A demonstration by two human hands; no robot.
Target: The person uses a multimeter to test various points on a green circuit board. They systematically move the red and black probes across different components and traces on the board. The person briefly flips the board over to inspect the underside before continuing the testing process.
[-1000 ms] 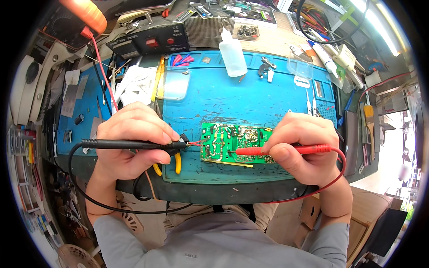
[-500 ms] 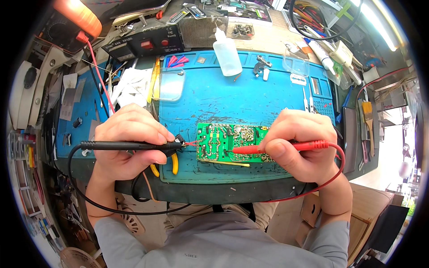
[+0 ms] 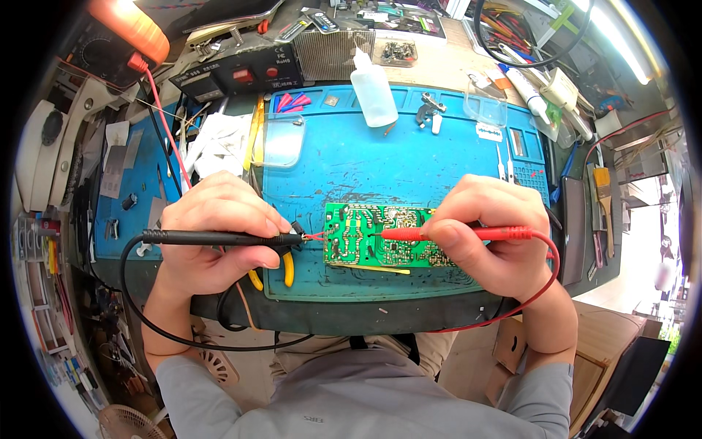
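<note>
A green circuit board (image 3: 344, 252) lies on the blue work mat (image 3: 322, 164) in front of me, solder side up. My left hand (image 3: 212, 238) pinches a black multimeter probe (image 3: 212, 238) whose tip points right, at the wires by the board's left edge. From the other side, my right hand (image 3: 497, 234) grips a red multimeter probe (image 3: 402, 234), its tip over the middle of the board. Whether either tip touches metal I cannot tell. Yellow-handled pliers (image 3: 288, 269) lie partly hidden beside my left hand. The orange-cased multimeter (image 3: 102, 55) stands at the far left.
A white squeeze bottle (image 3: 374, 91) stands at the back of the mat, near a clear plastic tray (image 3: 283, 140). Behind them sits a black power unit (image 3: 245, 73). Tweezers (image 3: 504, 164) and a razor blade (image 3: 488, 131) lie at the right. Both probe leads loop near the table's front edge.
The red probe's tip has shifted slightly left and up over the board. My left hand with the black probe has moved a little to the right.
</note>
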